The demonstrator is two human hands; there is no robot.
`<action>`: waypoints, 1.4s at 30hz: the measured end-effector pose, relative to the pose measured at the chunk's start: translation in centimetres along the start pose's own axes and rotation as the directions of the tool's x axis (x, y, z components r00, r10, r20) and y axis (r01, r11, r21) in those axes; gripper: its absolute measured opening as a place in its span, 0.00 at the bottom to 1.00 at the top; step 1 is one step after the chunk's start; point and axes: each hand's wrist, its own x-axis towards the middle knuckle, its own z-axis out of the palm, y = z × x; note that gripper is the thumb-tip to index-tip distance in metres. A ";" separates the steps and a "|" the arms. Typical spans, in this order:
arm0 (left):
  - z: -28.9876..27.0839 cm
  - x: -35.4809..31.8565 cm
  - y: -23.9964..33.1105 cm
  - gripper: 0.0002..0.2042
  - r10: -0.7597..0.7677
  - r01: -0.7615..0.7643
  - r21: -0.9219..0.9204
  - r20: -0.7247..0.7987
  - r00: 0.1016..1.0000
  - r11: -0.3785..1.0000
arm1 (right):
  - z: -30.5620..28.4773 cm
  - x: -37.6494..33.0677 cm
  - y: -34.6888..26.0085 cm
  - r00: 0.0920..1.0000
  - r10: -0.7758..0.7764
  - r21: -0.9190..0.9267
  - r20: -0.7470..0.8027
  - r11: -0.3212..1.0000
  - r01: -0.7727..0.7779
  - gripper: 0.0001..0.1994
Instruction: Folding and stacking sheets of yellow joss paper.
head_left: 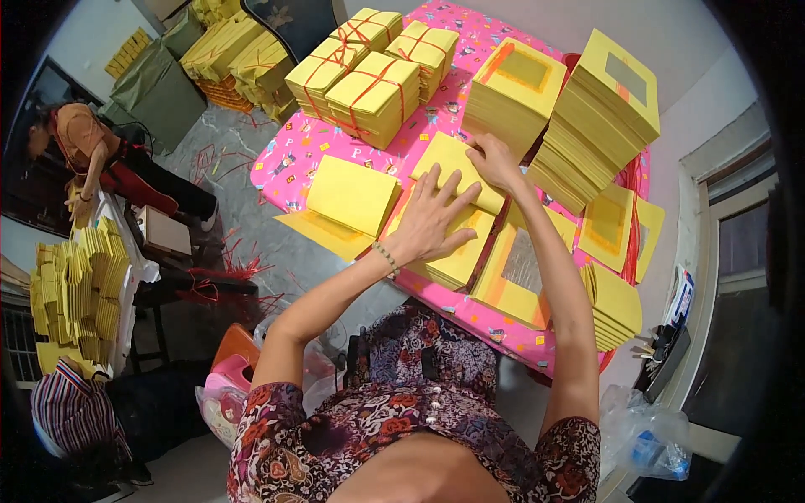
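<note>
So the left hand [436,214] is spread flat, palm down, fingers fanned out and not wrapped around anything. It lies over the near part of a folded yellow paper [442,154], with the thumb out toward the yellow stack [449,267] just below. The right hand [496,161] has its fingers curled at the far right corner of that same paper. Can't really tell if it's pinching the edge or just touching it. The paper's far left part sticks out beyond the left fingertips, uncovered.

Left wrist has a bead bracelet [386,261]. Just left of that hand there's an opened yellow folder [352,197], and under the right forearm a pile with a silver patch [521,264].

Further out on the pink tablecloth [289,155]: four yellow bundles [373,88] tied with red string at the far left, plus a tall stack [513,101] and an even taller, leaning one [587,126] on the right. Off to the left, a co-worker in an orange top [90,134] bends over another table.
</note>
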 end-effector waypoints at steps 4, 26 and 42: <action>0.2 -0.2 -0.1 0.35 -0.010 0.010 0.009 0.004 1.000 1.000 | 0.2 -0.4 -0.5 1.000 -0.005 -0.017 -0.014 1.000 0.005 0.17; 0.2 -0.3 -0.2 0.31 0.001 -0.001 -0.009 0.023 1.000 1.000 | 1.4 -15.2 -3.1 0.970 -0.231 -0.273 -0.073 0.940 0.203 0.27; 0.0 -0.5 0.0 0.29 -0.032 0.034 -0.043 0.055 0.998 0.998 | 1.2 -15.8 -2.3 0.982 -0.176 -0.236 0.064 0.954 0.187 0.34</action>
